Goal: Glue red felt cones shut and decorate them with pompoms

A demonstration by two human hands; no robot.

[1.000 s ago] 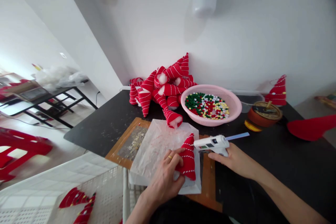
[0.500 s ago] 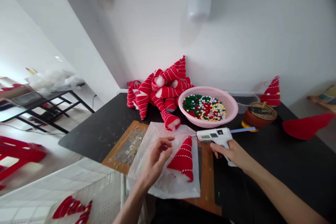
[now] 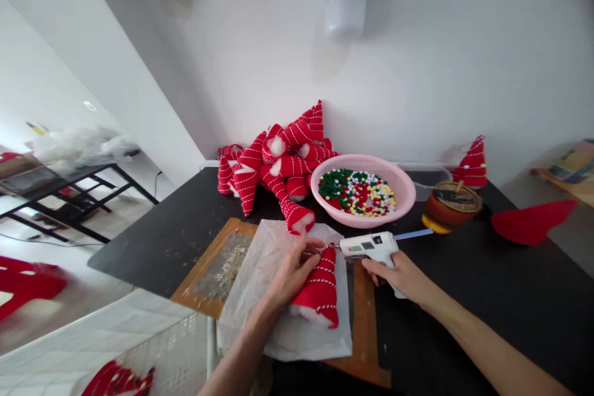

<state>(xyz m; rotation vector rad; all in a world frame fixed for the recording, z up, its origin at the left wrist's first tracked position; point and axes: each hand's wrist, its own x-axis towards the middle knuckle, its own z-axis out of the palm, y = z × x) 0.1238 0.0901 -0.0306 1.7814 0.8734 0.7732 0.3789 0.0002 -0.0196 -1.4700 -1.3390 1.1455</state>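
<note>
A red stuffed cone hat [image 3: 320, 284] with white twisted stripes lies on a white sheet [image 3: 250, 297], white stuffing showing at its wide end. My left hand [image 3: 292, 272] is at the hat's upper left edge, thumb and bent fingers closed about it near the tip; the fingertips are partly hidden. My right hand [image 3: 399, 275] grips a white glue gun [image 3: 369, 244] by its handle. A pale blue glue stick [image 3: 414, 234] sticks out of the gun's back. The nozzle points left and is right at the hat's tip.
Behind the sheet rises a pile of striped red cones [image 3: 290, 164]. A pink basket [image 3: 408, 192] holds small coloured pompoms. To its right are a brown round pot [image 3: 452, 203], a decorated cone [image 3: 471, 164] and a red felt piece [image 3: 533, 223]. A brown-edged board [image 3: 185, 288] lies under the sheet.
My left hand has moved right and onto the hat's edge, its fingers closing near the tip. The glue gun's nozzle stays by the tip. The whole view has shifted slightly.
</note>
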